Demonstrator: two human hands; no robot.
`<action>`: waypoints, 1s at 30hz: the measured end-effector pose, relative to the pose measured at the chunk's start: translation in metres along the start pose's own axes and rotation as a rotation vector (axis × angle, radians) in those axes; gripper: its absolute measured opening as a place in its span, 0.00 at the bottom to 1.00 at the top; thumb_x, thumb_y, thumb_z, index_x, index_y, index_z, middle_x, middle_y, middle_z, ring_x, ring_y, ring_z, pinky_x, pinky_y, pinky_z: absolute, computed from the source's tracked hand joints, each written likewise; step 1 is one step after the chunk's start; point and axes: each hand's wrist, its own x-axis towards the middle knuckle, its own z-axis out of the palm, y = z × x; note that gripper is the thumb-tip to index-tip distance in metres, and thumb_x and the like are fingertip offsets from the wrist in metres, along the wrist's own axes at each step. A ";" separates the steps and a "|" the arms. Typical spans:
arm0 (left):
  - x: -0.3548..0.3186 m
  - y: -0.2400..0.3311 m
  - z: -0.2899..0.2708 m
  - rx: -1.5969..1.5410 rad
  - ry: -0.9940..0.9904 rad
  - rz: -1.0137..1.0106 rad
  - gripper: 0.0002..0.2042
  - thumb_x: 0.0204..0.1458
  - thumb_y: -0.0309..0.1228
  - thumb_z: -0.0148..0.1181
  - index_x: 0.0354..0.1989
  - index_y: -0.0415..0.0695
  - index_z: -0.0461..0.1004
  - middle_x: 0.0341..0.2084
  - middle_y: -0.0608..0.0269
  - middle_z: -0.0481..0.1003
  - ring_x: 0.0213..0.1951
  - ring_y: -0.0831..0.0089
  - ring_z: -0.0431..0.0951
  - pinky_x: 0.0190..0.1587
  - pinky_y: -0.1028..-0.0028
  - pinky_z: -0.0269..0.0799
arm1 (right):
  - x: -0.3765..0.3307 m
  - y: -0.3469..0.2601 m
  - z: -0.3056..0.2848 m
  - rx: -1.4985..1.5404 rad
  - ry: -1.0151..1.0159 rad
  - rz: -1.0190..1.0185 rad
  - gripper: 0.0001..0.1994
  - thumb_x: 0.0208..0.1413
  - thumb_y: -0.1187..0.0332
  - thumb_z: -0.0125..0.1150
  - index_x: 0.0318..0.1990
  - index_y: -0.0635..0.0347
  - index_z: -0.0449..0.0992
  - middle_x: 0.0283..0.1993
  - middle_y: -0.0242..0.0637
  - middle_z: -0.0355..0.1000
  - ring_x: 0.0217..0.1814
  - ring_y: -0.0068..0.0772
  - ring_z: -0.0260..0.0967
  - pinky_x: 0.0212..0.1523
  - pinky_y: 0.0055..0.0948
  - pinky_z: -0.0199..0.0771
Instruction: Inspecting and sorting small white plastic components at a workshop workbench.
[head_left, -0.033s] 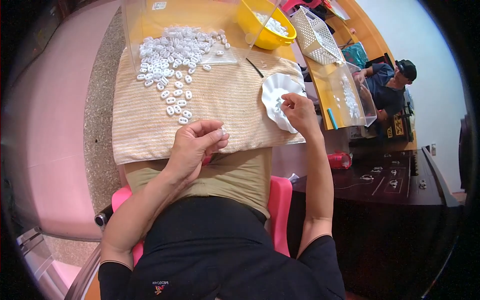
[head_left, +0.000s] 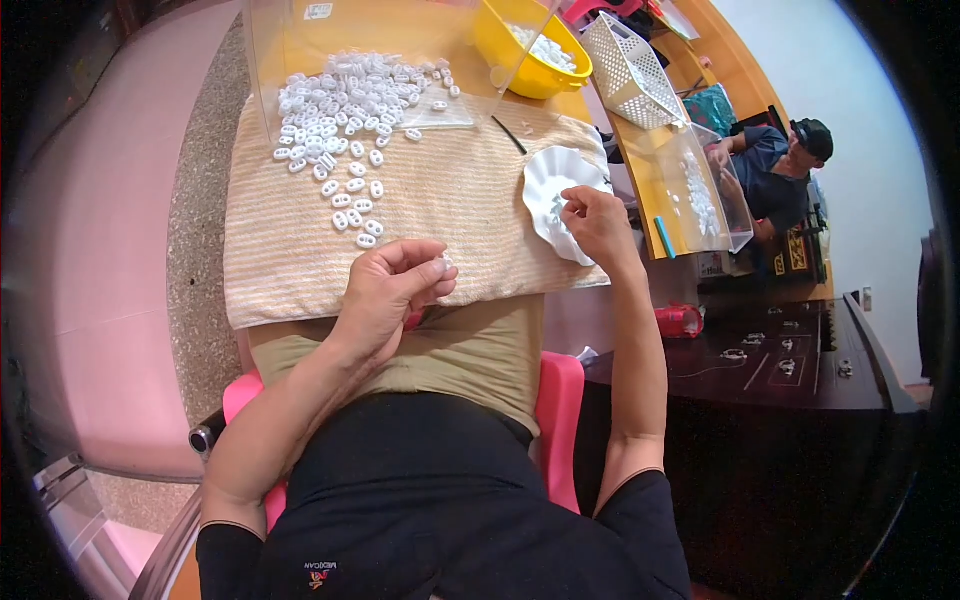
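Observation:
My left hand [head_left: 385,290] is at the near edge of a striped towel [head_left: 455,195], thumb and fingertips pinched on a small white plastic piece [head_left: 447,262] that they mostly cover. Over a white wavy-rimmed dish [head_left: 542,180], my right hand [head_left: 600,225] has its fingers drawn together. Small white bits [head_left: 557,207] lie in that dish, and whether my right fingertips hold one is hidden. Beyond my left hand, loose white oval two-holed pieces [head_left: 357,185] trail down the towel from a large heap [head_left: 345,95].
A clear plastic box [head_left: 262,70] stands around the heap. Behind the dish are a thin black stick [head_left: 509,135], a yellow basin [head_left: 490,45] of white pieces and a white perforated basket [head_left: 610,60]. At right a co-worker [head_left: 780,170] sits by another clear bin [head_left: 738,215].

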 end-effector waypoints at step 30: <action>-0.003 0.000 -0.002 0.096 -0.012 -0.028 0.09 0.52 0.22 0.60 0.42 0.37 0.73 0.31 0.59 0.77 0.32 0.74 0.78 0.37 0.77 0.77 | 0.002 -0.006 -0.003 -0.046 -0.071 0.054 0.12 0.41 0.70 0.58 0.35 0.62 0.80 0.33 0.50 0.76 0.36 0.49 0.75 0.41 0.37 0.74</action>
